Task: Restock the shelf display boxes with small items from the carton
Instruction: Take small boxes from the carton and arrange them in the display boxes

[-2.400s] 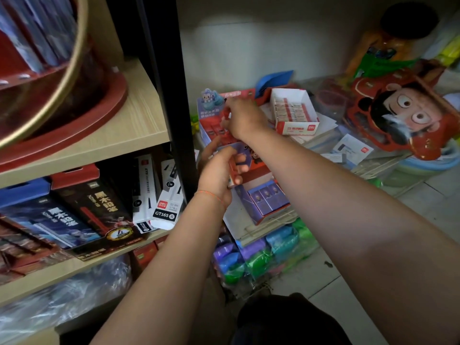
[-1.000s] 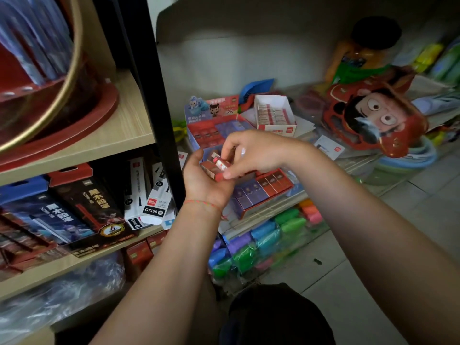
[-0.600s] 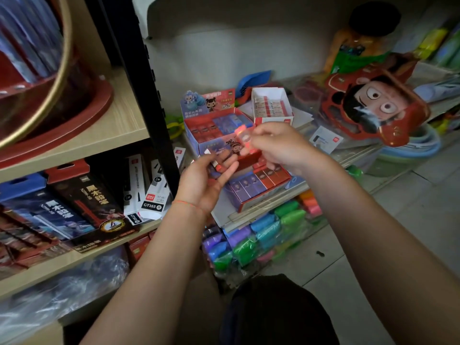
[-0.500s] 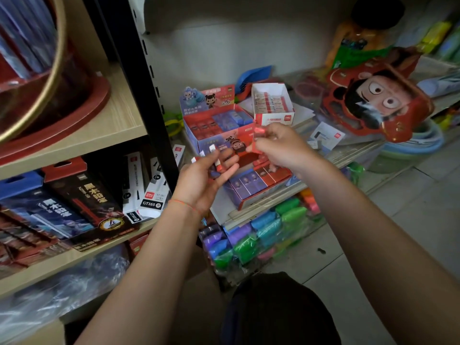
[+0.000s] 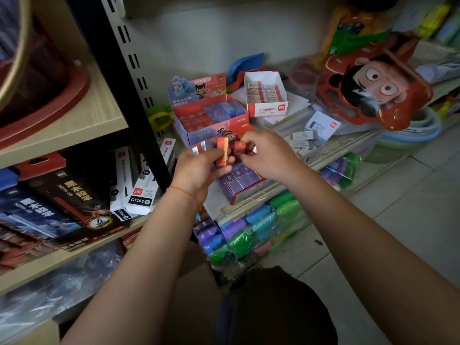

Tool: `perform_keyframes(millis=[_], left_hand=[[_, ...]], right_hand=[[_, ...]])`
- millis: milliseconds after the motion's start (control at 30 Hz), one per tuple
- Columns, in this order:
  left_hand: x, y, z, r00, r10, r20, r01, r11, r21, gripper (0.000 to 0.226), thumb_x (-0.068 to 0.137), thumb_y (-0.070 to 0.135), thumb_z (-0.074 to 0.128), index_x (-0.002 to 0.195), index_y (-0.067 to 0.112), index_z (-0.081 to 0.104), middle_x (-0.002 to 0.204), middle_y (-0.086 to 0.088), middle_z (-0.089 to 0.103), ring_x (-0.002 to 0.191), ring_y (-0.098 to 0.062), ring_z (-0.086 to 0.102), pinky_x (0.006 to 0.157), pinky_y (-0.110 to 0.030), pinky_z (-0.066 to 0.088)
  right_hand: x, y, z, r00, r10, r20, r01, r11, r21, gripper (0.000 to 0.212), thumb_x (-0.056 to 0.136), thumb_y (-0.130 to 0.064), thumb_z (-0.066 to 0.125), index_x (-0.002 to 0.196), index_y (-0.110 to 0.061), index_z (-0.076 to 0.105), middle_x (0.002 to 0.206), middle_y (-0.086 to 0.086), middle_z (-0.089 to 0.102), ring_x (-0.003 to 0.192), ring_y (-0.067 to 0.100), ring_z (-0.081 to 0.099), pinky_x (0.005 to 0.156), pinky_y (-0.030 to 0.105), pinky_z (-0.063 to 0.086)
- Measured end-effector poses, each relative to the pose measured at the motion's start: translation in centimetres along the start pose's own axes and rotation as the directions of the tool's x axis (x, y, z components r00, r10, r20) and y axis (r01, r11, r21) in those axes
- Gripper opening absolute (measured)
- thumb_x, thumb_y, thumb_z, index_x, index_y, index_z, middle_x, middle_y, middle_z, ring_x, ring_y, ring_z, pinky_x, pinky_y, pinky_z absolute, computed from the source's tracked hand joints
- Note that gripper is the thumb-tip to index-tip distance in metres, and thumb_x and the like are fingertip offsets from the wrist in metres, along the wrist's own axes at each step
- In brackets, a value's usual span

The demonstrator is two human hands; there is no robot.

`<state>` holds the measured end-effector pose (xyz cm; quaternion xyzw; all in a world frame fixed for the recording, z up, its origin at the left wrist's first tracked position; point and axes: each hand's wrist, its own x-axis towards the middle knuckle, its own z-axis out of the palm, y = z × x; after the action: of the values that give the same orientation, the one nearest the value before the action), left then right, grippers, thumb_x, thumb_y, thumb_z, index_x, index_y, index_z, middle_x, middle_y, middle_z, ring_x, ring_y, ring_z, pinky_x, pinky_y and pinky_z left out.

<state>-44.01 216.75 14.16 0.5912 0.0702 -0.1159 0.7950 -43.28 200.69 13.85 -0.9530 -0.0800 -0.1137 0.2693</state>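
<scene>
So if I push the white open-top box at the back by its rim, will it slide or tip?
The white box is low and wide, resting on loose papers, so it likely slides, not tips. Its thin card walls would probably flex. Partly filled, it is probably light.

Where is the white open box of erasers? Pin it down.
In the head view, the white open box of erasers sits upper centre on the shelf, right of the red-and-blue display box.
</scene>
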Motion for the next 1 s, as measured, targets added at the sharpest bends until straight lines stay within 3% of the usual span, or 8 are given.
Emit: perform_keyframes(millis=[200,400,567,633,733,800,900,1000], left_hand=[[0.4,0.0,0.4,0.984,0.162,-0.076,-0.136,0.952,0.273,0.013,0.088,-0.007,0.061,0.09,0.006,0.066,0.079,-0.016,0.067,0.058,-0.018,0.068,0.059,-0.026,0.059],[0.5,-0.1,0.5,0.99,0.142,0.016,-0.142,0.963,0.227,0.016,0.083,-0.005,0.07,0.098,-0.004,0.068,0.08,-0.015,0.068,0.064,-0.017,0.069,0.063,-0.024,0.059],[0.5,-0.1,0.1,0.987,0.158,-0.01,-0.152,0.961,0.23,0.005,0.092,0.002,0.062,0.092,0.001,0.066,0.084,-0.014,0.068,0.069,-0.02,0.067,0.064,-0.024,0.06],[0.9,0.0,-0.4,0.98,0.171,-0.099,-0.141,0.955,0.26,0.014,0.096,0.008,0.058,0.083,0.006,0.063,0.076,-0.012,0.066,0.06,-0.022,0.065,0.054,-0.026,0.056],[1.8,0.1,-1.3,0.935,0.316,-0.162,-0.181,0.817,0.548,0.023,0.091,0.014,0.061,0.068,0.011,0.061,0.064,-0.008,0.061,0.06,-0.026,0.055,0.055,-0.03,0.044],[1.8,0.2,-1.4,0.925,0.371,-0.079,-0.2,0.654,0.729,0.017,0.087,0.015,0.062,0.073,0.005,0.065,0.069,-0.011,0.061,0.067,-0.026,0.052,0.061,-0.031,0.04],[1.4,0.3,-1.0,0.942,0.336,0.021,-0.192,0.486,0.852,0.015,0.087,0.016,0.061,0.091,0.006,0.071,0.089,-0.012,0.069,0.084,-0.029,0.06,0.069,-0.031,0.044],[1.4,0.1,-0.7,0.961,0.276,0.008,-0.169,0.563,0.809,0.014,0.086,0.016,0.06,0.084,0.005,0.067,0.077,-0.01,0.065,0.075,-0.03,0.057,0.067,-0.034,0.044]], right_hand=[[0.0,0.4,-0.4,0.997,0.04,0.067,-0.027,0.983,-0.18,0.016,0.088,-0.019,0.064,0.102,-0.025,0.071,0.113,0.003,0.058,0.099,0.023,0.059,0.084,0.038,0.051],[-0.2,-1.2,-1.5,0.983,0.091,0.161,-0.141,0.931,0.337,0.031,0.089,-0.022,0.067,0.12,-0.026,0.065,0.101,-0.008,0.065,0.091,0.004,0.061,0.074,0.014,0.043],[0.1,-1.2,-2.0,0.98,0.173,0.099,-0.199,0.882,0.427,0.007,0.087,-0.018,0.071,0.095,-0.018,0.071,0.084,-0.011,0.063,0.073,0.003,0.058,0.067,0.022,0.042],[0.1,-0.7,-2.3,0.923,0.367,0.117,-0.351,0.677,0.647,0.004,0.088,-0.019,0.069,0.088,-0.017,0.066,0.075,-0.005,0.061,0.049,0.004,0.047,0.05,0.021,0.038],[0.3,0.1,-2.5,0.783,0.487,0.386,-0.485,0.092,0.869,0.006,0.091,-0.017,0.066,0.086,-0.015,0.062,0.073,0.001,0.065,0.033,0.003,0.026,0.036,0.017,0.027],[0.4,0.5,-2.5,0.767,0.445,0.463,-0.509,-0.019,0.861,0.005,0.091,-0.013,0.063,0.087,-0.015,0.062,0.078,0.003,0.066,0.033,0.002,0.024,0.035,0.015,0.025],[0.2,0.3,-2.5,0.822,0.371,0.431,-0.505,0.128,0.854,0.012,0.092,-0.005,0.059,0.094,-0.015,0.064,0.077,0.004,0.066,0.034,0.003,0.026,0.037,0.016,0.028],[0.0,-0.2,-2.1,0.896,0.383,0.226,-0.422,0.572,0.704,0.018,0.087,-0.005,0.064,0.1,-0.018,0.064,0.081,0.0,0.065,0.043,0.004,0.044,0.041,0.02,0.034]])
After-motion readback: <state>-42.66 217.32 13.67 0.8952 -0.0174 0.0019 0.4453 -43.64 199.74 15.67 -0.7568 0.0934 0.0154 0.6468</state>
